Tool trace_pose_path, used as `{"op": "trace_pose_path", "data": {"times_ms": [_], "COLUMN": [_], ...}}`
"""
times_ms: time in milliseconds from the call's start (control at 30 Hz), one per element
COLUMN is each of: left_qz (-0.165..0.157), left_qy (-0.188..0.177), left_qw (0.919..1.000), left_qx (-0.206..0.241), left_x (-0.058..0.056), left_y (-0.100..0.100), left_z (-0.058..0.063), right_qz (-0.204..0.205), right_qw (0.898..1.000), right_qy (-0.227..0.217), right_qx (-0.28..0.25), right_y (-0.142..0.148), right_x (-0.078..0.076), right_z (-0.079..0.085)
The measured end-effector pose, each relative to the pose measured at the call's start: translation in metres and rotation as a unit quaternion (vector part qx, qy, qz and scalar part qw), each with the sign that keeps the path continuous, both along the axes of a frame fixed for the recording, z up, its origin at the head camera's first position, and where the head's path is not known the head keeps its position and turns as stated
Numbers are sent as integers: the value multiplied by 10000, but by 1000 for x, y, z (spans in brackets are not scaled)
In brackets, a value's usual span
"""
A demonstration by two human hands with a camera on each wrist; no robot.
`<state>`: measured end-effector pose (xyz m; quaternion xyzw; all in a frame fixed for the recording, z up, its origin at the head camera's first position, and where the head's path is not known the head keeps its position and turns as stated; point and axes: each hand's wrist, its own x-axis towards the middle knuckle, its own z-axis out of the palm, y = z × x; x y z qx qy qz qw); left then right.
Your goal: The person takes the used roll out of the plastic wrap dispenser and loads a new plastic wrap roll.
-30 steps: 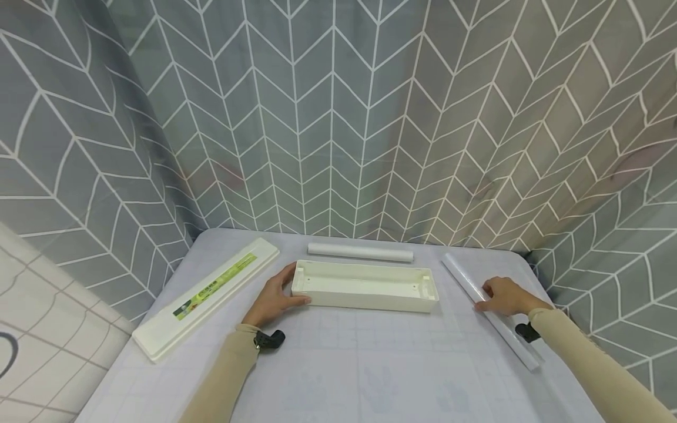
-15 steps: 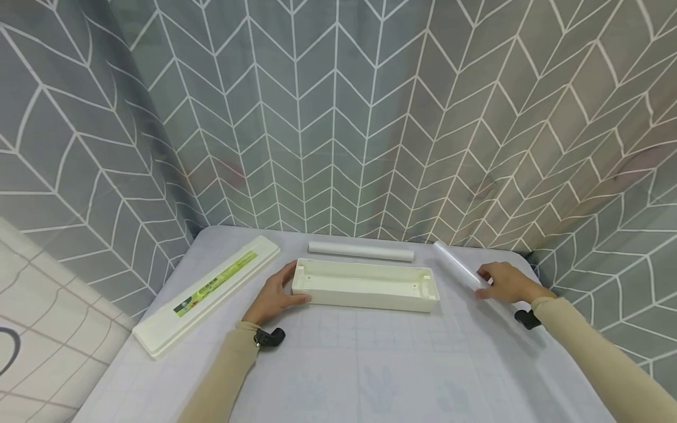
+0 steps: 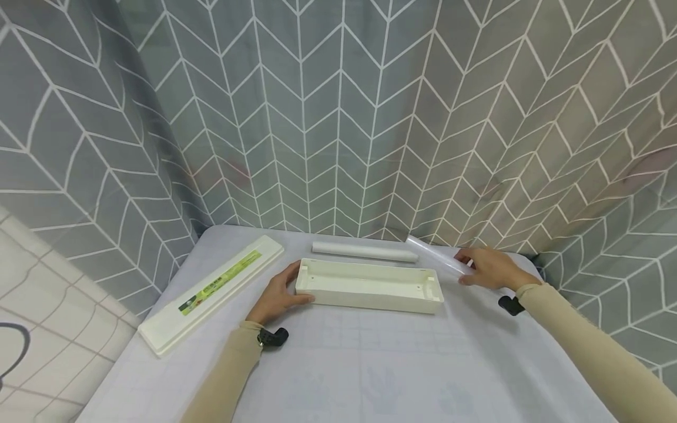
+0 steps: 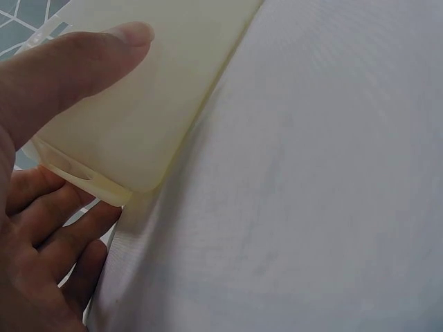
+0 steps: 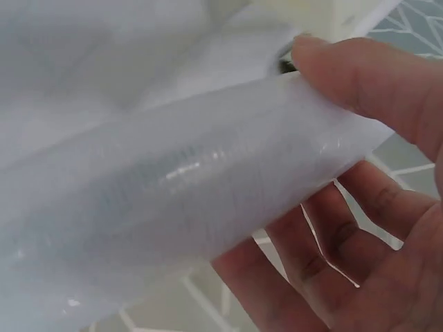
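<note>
My left hand point(image 3: 276, 298) grips the left end of a long open cream plastic box point(image 3: 370, 299). In the left wrist view its thumb lies on the box's front wall point(image 4: 131, 117), and the fingers are around the end. My right hand point(image 3: 489, 268) holds a roll of cling film point(image 3: 436, 254) above the table. Shiny clear film covers the roll point(image 5: 180, 180) in the right wrist view, thumb on one side and fingers on the other. The roll slants, its far end near the white tube point(image 3: 365, 252) behind the box. The roll's near end is hidden by the hand.
A long white lid point(image 3: 164, 326) with a green label lies slanted at the left of the table point(image 3: 359, 370), apart from the box. A patterned grey curtain point(image 3: 328, 117) hangs behind the table and along both sides.
My right hand has lifted the cling film roll off the table and moved it left, turning its far end toward the white tube. The left hand keeps its grip on the box.
</note>
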<state>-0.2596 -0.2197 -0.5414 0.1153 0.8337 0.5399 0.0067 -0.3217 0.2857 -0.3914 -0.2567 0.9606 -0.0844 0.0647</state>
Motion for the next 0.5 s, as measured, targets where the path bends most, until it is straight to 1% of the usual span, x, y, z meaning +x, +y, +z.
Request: {"op": "trace_pose_path", "data": {"times_ms": [133,300,500], "left_qz": [16,39,49], "left_qy": [-5,-85,-145], "left_qw": [9999,9999,9999], "left_qx": [-111,-99,-66], "left_x": [0,0,1], "left_y": [0,0,0], "left_z": [0,2,2], "right_qz": [74,247,496], "right_qw": [9998,9992,9984], "right_qy": [170,288,267], "right_qx": [-22,-108,-69], "right_y": [-15,-36,-62], "right_x": [0,1,2], "right_z": [5,13,15]}}
